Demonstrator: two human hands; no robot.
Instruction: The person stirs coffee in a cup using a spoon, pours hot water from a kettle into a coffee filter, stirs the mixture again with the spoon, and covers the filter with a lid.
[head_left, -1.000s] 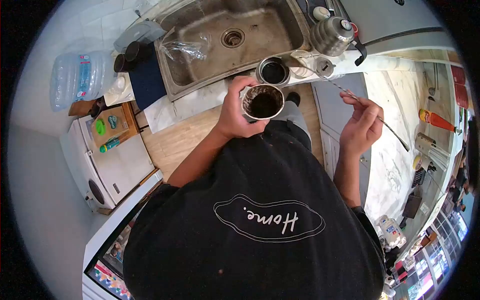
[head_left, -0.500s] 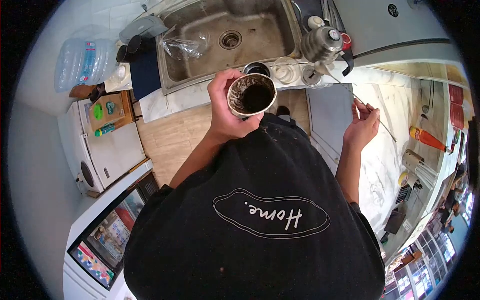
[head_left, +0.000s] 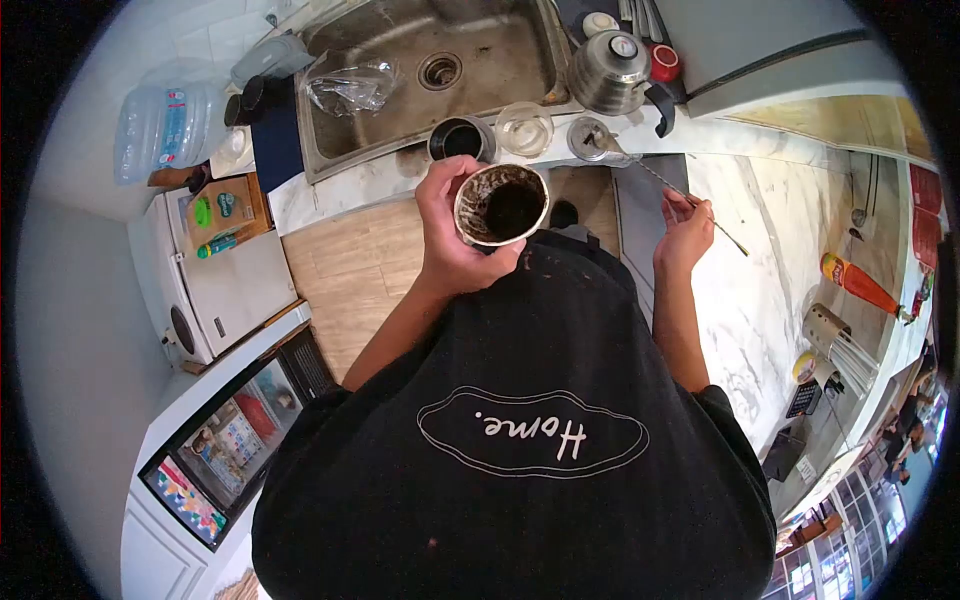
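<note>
Spoon (head_left: 656, 175) pinched between thumb and fingers of right hand (head_left: 686, 235); long axis slants forward-left from the grip to its head at the jar (head_left: 582, 142), by the counter's (head_left: 345, 188) front edge near the sink's (head_left: 498, 60) right corner. Over or inside: cannot tell. Left hand (head_left: 440, 235), farther from the jar, wraps the cup (head_left: 508, 208) on the body side of that edge.

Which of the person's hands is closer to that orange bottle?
The right hand. It holds a long-handled spoon, to the left of the orange bottle and apart from it; the left hand, holding a cup, is much farther left.
</note>
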